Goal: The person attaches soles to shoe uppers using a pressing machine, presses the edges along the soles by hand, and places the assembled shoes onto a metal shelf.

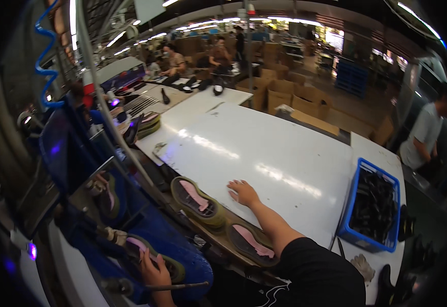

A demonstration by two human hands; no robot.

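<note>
1. Left hand: my left hand (154, 272) lies with its fingers on the olive-rimmed sole (169, 262); I cannot tell whether they grip it.
2. Sole position: it sits in the blue machine (199, 267), pink strip upward.
3. Right hand: my right hand (244, 193) is empty, fingers spread, over the white tabletop (290, 135); contact is unclear.
4. Adjacent parts: two similar soles, one farther (195, 196) and one nearer (249, 241), lie along the table's near edge.

The tabletop (244, 138) looks smooth and glossy (light streaks it), the soles (251, 242) matt, the crate (367, 241) plastic.
</note>
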